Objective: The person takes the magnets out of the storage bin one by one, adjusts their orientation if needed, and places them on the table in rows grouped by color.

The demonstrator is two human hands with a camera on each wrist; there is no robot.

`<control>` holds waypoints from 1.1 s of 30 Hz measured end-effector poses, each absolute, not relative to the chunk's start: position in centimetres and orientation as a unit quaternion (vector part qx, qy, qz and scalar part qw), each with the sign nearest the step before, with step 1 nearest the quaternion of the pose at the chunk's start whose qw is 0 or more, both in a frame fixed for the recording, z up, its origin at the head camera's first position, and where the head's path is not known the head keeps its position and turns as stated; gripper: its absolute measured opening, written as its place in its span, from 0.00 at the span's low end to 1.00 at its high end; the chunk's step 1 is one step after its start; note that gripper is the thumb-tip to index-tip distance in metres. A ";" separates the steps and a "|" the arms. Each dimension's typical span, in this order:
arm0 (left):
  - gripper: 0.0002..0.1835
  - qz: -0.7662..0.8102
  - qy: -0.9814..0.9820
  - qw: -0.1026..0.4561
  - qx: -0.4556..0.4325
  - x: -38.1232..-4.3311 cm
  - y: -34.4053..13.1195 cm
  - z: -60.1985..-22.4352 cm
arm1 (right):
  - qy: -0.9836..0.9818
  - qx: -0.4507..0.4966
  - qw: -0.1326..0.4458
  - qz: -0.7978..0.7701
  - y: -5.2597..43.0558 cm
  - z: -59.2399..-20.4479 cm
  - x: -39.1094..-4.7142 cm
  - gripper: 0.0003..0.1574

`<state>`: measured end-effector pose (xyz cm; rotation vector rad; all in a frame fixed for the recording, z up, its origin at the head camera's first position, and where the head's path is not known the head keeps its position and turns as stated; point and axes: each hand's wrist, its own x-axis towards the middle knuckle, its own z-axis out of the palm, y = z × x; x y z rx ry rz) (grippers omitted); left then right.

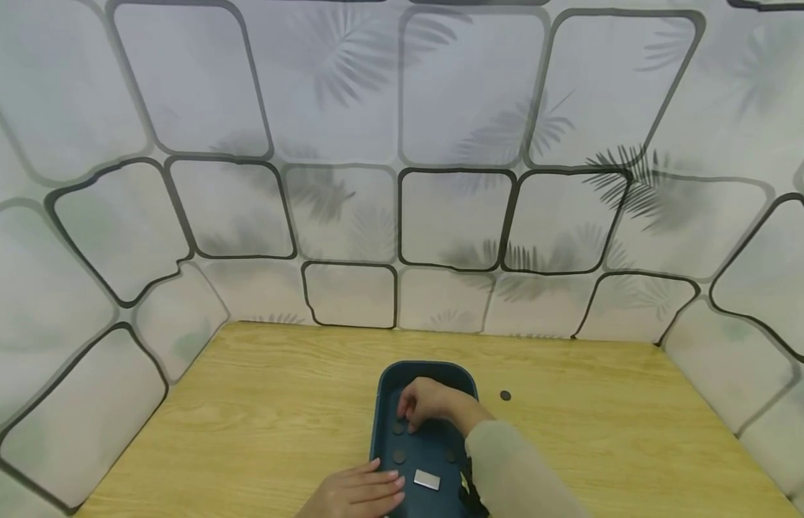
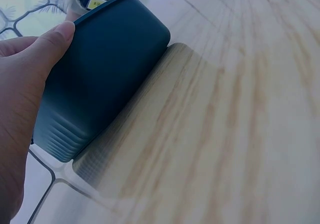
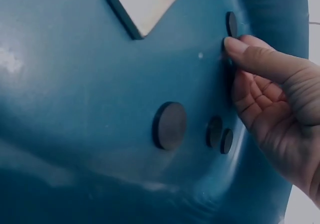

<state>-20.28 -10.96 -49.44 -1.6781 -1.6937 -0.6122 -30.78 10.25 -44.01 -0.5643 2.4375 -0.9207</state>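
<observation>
A dark blue tray [image 1: 384, 403] stands on the wooden table. My left hand [image 1: 359, 491] holds its left wall; the fingers lie over the rim, and in the left wrist view the thumb [image 2: 62, 33] rests near the rim from outside. Inside the tray, my right hand [image 1: 427, 403] has its thumb and fingers bent together at a dark round disc, mostly hidden by the fingertips. Other dark discs lie around it, one [image 3: 231, 24] just beyond the thumb, a larger-looking one [image 3: 169, 125] nearer the camera. A silver rectangular block [image 1: 427, 480] lies near the left fingertips.
One dark disc [image 1: 505, 396] lies on the table [image 1: 272, 410], right of the tray. Patterned pale cloth or panels [image 1: 350, 216] stand behind the table and at both sides. The tray's raised walls surround the right hand.
</observation>
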 end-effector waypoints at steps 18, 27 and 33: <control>0.17 -0.242 -0.636 0.318 -0.660 -20.4 -11.3 -49.6 | 0.883 -0.244 0.207 -0.343 9.5 -45.5 -30.6 0.14; 0.17 -0.245 -0.625 0.342 -0.658 -20.6 -11.1 -49.7 | 0.885 -0.290 0.155 -0.330 9.6 -46.0 -30.9 0.09; 0.16 -0.244 -0.637 0.331 -0.653 -20.5 -11.1 -49.7 | 0.896 -0.297 0.108 -0.311 9.9 -46.2 -31.2 0.11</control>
